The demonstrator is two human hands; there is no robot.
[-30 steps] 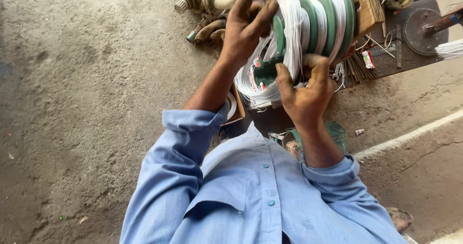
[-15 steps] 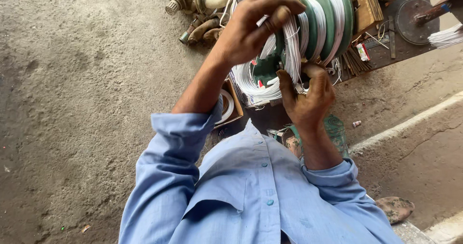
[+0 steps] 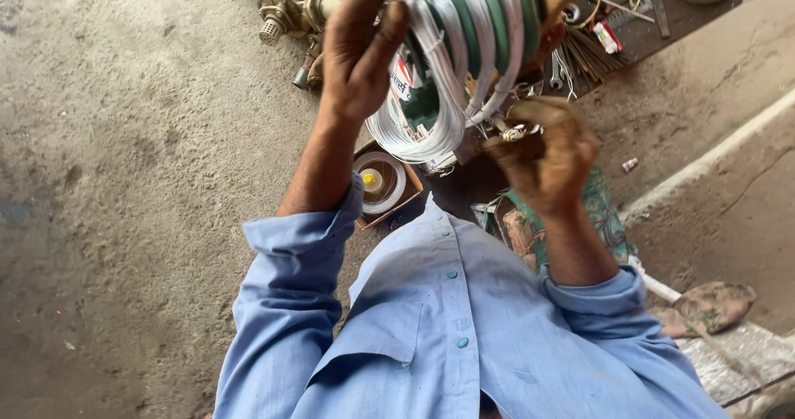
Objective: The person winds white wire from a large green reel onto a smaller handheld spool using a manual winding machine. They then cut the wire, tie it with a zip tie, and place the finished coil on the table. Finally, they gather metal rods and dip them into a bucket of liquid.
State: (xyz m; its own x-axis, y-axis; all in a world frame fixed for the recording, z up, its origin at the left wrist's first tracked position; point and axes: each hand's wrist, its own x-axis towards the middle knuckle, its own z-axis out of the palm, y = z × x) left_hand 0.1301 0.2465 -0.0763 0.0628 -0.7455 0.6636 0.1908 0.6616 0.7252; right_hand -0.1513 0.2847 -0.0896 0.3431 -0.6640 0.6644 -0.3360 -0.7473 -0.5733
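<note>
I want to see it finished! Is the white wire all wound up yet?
Most white wire already lies in loops around the green core. Right now the left hand grips the bundle while the right hand pinches something small at its lower edge. Some lower loops hang loose, so apparently not finished.

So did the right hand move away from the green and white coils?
Yes. The right hand dropped off the wire coils, lower and rightward, now pinching a small metal piece.
</note>
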